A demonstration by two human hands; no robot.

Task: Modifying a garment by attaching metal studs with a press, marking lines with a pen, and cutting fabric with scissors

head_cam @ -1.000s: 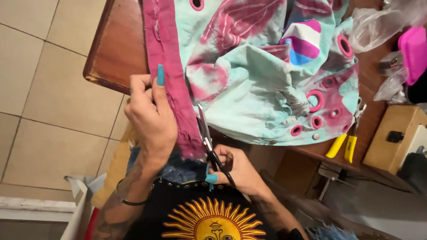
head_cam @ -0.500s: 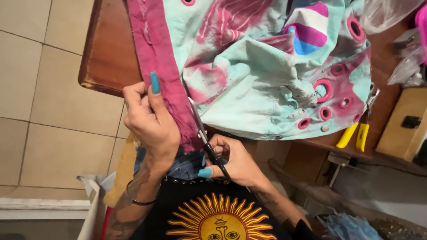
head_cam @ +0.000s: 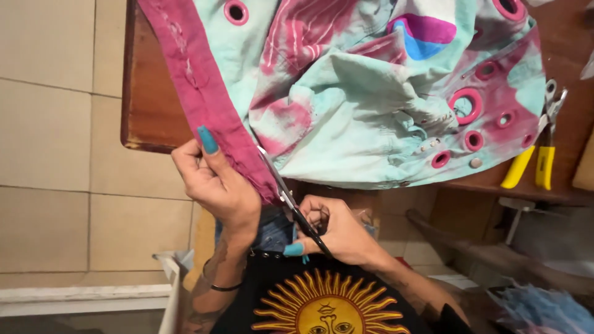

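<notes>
My left hand point(head_cam: 219, 185) pinches the pink hem strip point(head_cam: 201, 93) of a mint and pink garment point(head_cam: 371, 93) with metal eyelets, which lies over a brown wooden table point(head_cam: 151, 105). My right hand point(head_cam: 337, 232) holds black-handled scissors point(head_cam: 291, 201). Their blades point up along the seam where the pink strip meets the mint cloth, right beside my left hand's fingers. The strip's lower end hangs off the table edge toward my lap.
Yellow-handled pliers point(head_cam: 535, 158) lie on the table at the right edge. Beige floor tiles point(head_cam: 55, 124) are at the left. A white bin edge point(head_cam: 170, 284) stands by my left forearm. Wooden furniture parts and blue material point(head_cam: 544, 306) sit at lower right.
The view has shifted so the garment and table sit higher and further right. Both hands keep their hold, with the scissors still at the seam by the pink strip.
</notes>
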